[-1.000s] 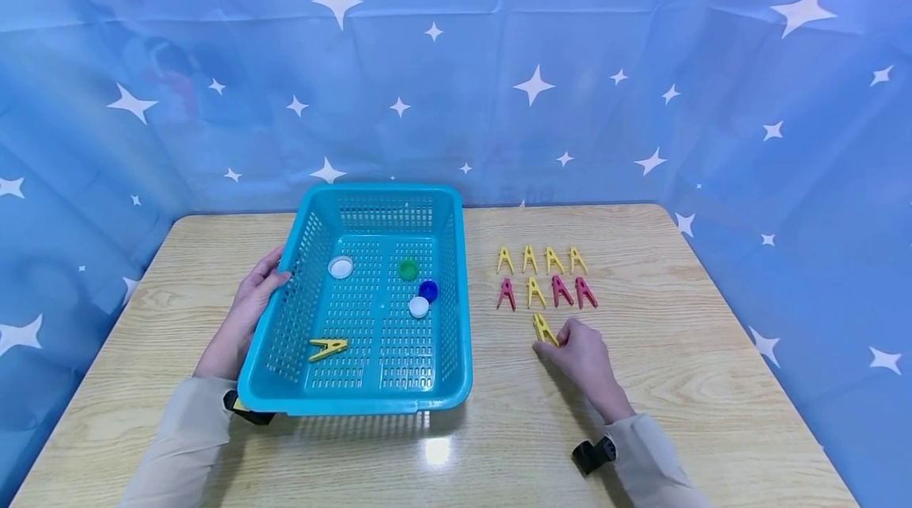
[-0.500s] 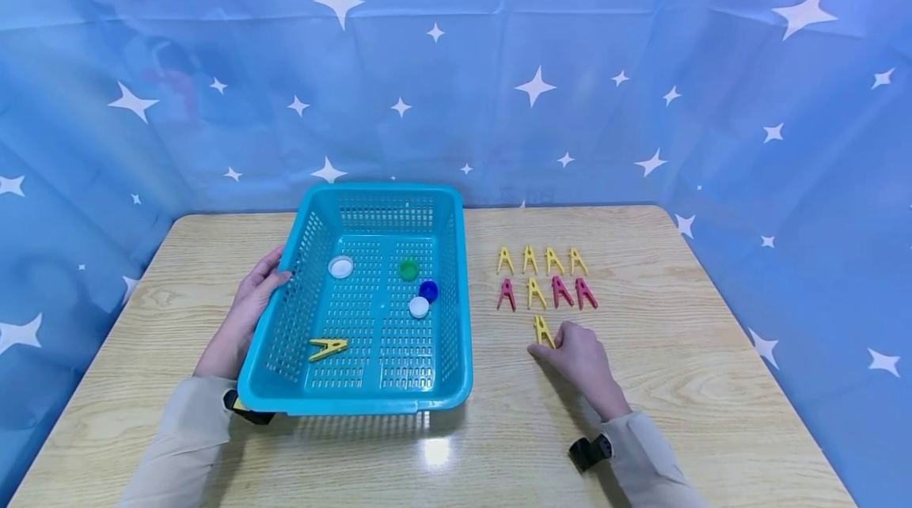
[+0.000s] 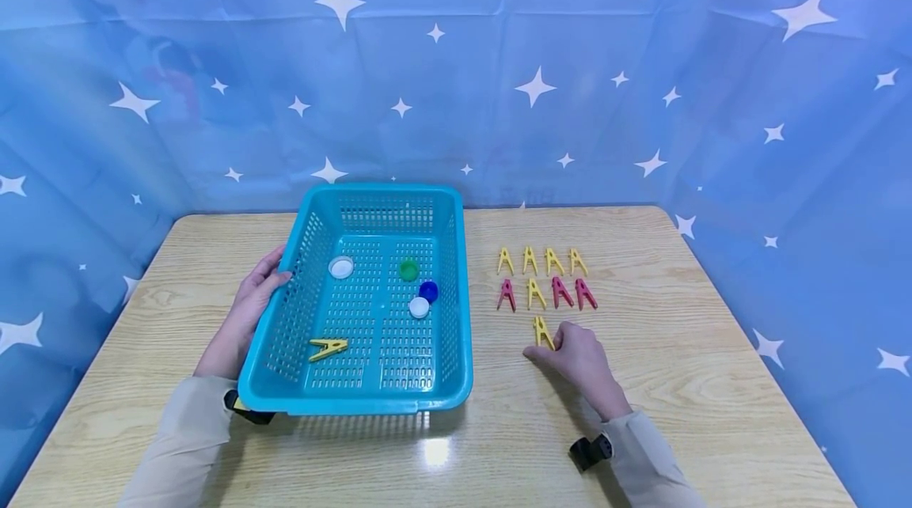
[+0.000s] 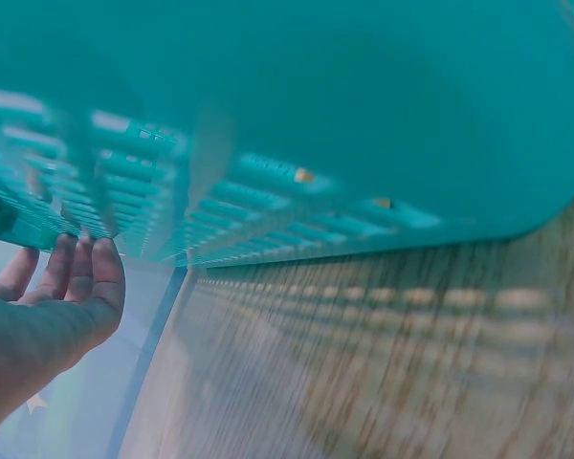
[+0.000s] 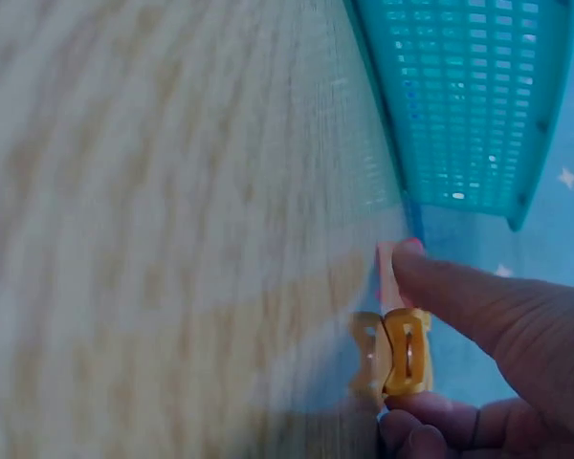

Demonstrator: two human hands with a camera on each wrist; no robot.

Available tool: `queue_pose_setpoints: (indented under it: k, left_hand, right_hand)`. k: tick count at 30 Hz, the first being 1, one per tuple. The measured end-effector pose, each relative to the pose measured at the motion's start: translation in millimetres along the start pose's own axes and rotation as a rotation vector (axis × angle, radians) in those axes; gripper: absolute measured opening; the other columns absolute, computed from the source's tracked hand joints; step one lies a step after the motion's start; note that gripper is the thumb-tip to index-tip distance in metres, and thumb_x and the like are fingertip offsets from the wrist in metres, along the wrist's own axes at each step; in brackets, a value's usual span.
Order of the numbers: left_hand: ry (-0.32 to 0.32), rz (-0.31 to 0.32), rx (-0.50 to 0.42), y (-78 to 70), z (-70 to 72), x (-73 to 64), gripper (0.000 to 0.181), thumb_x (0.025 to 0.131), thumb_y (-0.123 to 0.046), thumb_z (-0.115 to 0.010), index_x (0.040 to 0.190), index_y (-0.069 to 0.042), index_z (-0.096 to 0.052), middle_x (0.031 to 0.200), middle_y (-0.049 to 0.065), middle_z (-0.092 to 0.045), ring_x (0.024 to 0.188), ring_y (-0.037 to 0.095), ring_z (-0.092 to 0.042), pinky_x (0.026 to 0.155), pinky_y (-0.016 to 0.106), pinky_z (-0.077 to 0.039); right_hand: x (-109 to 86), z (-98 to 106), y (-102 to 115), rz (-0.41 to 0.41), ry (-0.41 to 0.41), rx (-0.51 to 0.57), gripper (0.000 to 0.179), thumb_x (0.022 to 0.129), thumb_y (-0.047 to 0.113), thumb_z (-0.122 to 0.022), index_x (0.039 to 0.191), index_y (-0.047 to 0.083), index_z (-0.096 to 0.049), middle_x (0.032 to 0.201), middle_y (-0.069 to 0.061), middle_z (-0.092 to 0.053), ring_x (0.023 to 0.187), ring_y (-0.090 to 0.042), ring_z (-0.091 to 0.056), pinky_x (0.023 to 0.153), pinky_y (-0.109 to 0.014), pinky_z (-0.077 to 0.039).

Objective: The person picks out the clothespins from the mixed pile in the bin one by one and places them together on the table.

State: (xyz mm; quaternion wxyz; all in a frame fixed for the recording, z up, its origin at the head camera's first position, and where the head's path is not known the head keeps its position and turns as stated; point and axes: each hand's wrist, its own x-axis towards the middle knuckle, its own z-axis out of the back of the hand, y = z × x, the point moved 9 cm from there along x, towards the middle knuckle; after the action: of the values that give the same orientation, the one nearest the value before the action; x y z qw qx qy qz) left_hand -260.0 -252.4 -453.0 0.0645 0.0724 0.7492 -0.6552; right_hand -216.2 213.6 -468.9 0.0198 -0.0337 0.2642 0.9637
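A blue-green perforated basket (image 3: 356, 405) stands on the left half of the table. My left hand (image 3: 249, 302) holds its left side by the rim; in the left wrist view the fingertips (image 4: 105, 253) meet the outer wall. A yellow clothespin (image 3: 541, 331) lies on the table below two rows of clothespins. My right hand (image 3: 580, 354) is around it, thumb spread away to the left. In the right wrist view the thumb (image 5: 440, 287) is apart from the yellow clothespin (image 5: 408, 354), while the other fingers (image 5: 440, 416) are close against its near side.
Inside the basket are a yellow clothespin (image 3: 328, 349), two white caps (image 3: 341, 267), a green cap (image 3: 408, 270) and a blue cap (image 3: 428, 290). Right of it, several yellow clothespins (image 3: 552, 260) form the top row; red clothespins (image 3: 561, 292) and a yellow one form the second.
My right thumb has moved left, away from the yellow clothespin, which has straightened slightly on the table. My left hand and the basket stay as they were.
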Motion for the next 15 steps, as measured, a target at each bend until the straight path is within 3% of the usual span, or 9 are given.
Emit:
queue_pose_setpoints:
  k: [7,15]
  left_hand:
    - [-0.001,-0.008,-0.005,-0.3,-0.6,-0.6,0.059,0.099,-0.025,-0.046,0.151,-0.022,-0.017,0.146,0.004,-0.024,0.133,0.023,-0.028,0.081,0.017,-0.048]
    - [0.000,-0.031,0.021,-2.9,-1.2,-0.6,0.060,0.099,-0.027,-0.047,0.151,-0.021,-0.018,0.146,0.005,-0.024,0.131,0.022,-0.030,0.082,0.016,-0.048]
  right_hand:
    - [0.2,10,0,0.014,-0.028,0.052,0.044,0.075,0.040,-0.077,0.066,0.007,-0.048,0.058,-0.001,-0.047,0.051,-0.013,-0.040,0.047,-0.026,-0.035]
    - [6.1,33,23,0.173,-0.173,0.124,0.025,0.081,0.021,-0.074,0.076,0.002,-0.058,0.064,-0.003,-0.056,0.054,-0.013,-0.048,0.051,-0.024,-0.041]
